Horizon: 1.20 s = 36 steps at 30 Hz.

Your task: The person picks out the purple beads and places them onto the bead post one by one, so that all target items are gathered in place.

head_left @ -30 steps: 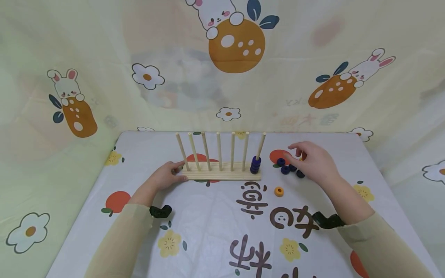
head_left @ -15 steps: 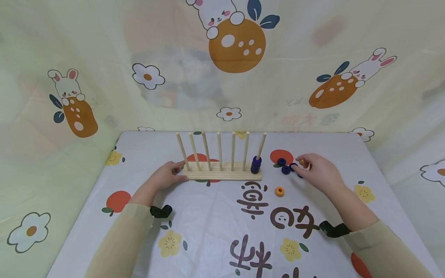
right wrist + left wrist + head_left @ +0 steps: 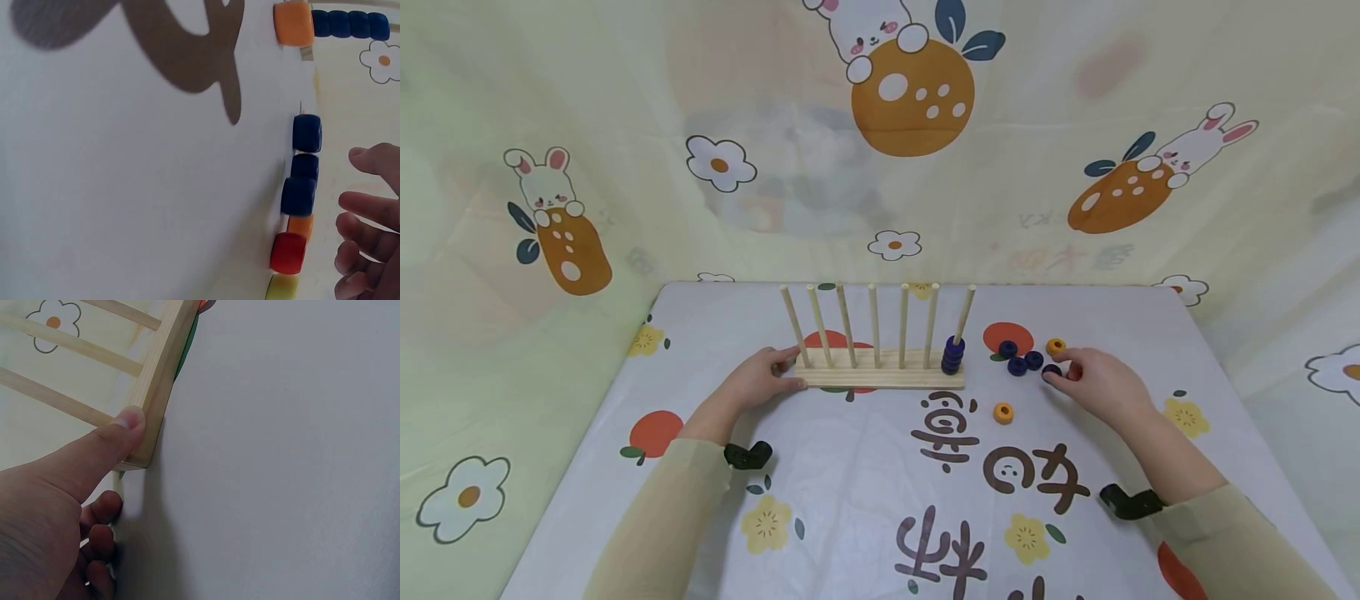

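Wooden peg rack (image 3: pixel 865 380) is being clamped at its left end between thumb and fingers of the left hand (image 3: pixel 758 382); four dark blue beads (image 3: pixel 952 357) are being carried on its rightmost peg. Its right edge is being separated by a strip of tablecloth (image 3: pixel 842 450) from loose blue beads (image 3: pixel 1033 360). Right hand (image 3: pixel 1099 382) is being held at their right side, thumb and index finger apart. One orange bead (image 3: pixel 1003 413) is lying nearer the front, surrounded by cloth.

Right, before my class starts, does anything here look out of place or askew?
One orange bead lies alone on the tablecloth, apart from the loose blue beads near the right hand, so it looks stray. I see no damage.
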Motion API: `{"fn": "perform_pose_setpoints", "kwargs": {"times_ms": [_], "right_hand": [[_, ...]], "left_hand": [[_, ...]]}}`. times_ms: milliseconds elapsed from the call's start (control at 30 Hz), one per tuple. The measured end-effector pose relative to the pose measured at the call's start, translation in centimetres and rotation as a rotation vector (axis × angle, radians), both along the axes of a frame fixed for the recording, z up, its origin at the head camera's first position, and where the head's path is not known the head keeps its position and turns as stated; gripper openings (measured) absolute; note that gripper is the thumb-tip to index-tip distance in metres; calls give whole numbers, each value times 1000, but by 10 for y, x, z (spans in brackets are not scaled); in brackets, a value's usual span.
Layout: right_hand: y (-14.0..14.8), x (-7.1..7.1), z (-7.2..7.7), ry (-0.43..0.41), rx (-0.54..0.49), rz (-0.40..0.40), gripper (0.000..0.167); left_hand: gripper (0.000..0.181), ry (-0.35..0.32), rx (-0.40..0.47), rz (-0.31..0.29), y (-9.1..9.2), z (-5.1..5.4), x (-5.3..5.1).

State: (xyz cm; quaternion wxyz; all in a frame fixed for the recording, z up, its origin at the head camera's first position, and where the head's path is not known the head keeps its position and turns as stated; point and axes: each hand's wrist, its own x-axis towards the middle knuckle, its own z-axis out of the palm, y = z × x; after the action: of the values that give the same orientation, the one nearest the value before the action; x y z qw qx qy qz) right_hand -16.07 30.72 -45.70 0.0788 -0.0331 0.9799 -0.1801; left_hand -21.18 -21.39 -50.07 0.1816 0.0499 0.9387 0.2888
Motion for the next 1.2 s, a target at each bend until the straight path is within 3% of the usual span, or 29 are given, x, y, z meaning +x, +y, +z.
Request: {"fn": "perform_pose_setpoints", "kwargs": {"times_ms": [533, 1200], "right_hand": [[10, -8, -16, -115, 34, -57, 56], [9, -14, -17, -137, 56, -64, 52]], "left_hand": [[78, -2, 3, -6, 0, 1, -2], [78, -10, 15, 5, 0, 1, -1]]}}
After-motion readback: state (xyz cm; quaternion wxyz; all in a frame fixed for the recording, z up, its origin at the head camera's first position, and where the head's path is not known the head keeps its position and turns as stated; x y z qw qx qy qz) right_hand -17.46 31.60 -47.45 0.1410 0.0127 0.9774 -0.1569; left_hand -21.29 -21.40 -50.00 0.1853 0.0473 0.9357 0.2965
